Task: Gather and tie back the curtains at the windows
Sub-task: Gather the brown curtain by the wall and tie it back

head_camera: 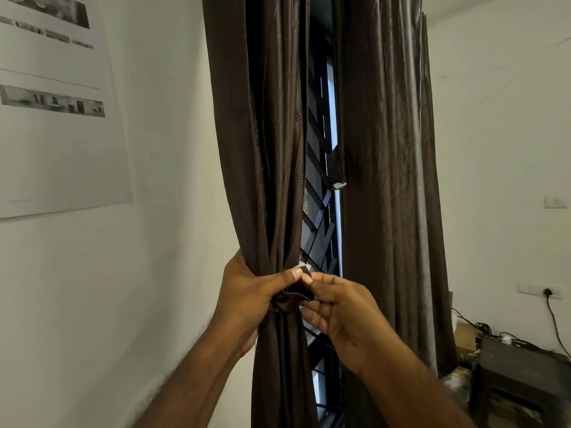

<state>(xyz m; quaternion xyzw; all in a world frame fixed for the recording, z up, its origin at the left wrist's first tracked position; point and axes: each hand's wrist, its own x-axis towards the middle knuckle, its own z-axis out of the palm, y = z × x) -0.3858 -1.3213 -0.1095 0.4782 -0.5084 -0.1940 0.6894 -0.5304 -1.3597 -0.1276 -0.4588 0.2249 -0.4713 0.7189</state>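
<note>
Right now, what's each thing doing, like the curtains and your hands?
Left dark brown fabric curtain: gathered, not yet tied.
Right dark brown fabric curtain: hanging loose.
Dark brown fabric tie strap: at the gathered curtain, unfastened.
Left hand: grips left curtain.
Right hand: pinches strap.

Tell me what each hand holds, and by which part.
The left hand grips the left curtain round its gathered waist; the right hand pinches the end of the dark tie-back strap.

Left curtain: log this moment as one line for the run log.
stage: tying | left curtain: gathered | left grip: holds the bunch | right grip: pinches tie-back strip | right curtain: hanging, untied
</note>
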